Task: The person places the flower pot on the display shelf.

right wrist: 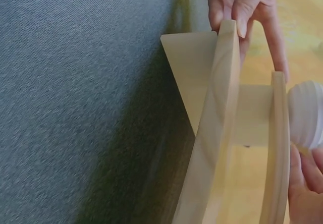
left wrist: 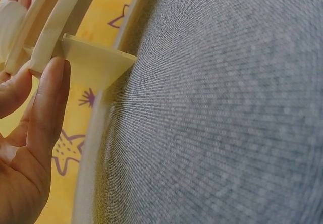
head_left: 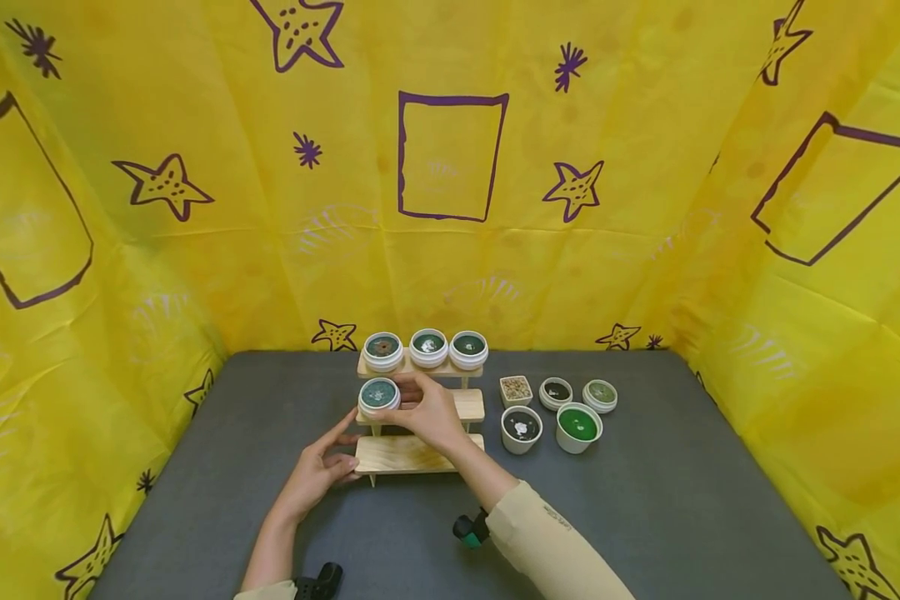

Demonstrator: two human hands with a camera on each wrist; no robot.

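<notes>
A three-tier wooden stand [head_left: 405, 454] stands on the grey table. On the left end of its middle tier is a round white jar [head_left: 378, 393] with a blue-green filling. My right hand [head_left: 431, 417] holds this jar from its right side, fingers behind and thumb in front. At the left end of the bottom tier, my left hand [head_left: 311, 477] pinches the board's edge between thumb and fingers, as the left wrist view shows too. One finger of that hand reaches toward the middle tier. In the right wrist view the white jar [right wrist: 305, 113] sits right at the board.
Three white jars with dark green fillings, the left one [head_left: 382, 352] brownish in its centre, line the top tier. Right of the stand are a square pot of granules [head_left: 516, 390], a green-filled cup [head_left: 578, 427], a dark-filled cup [head_left: 521, 429] and two low jars. Yellow patterned cloth [head_left: 450, 275] surrounds the table.
</notes>
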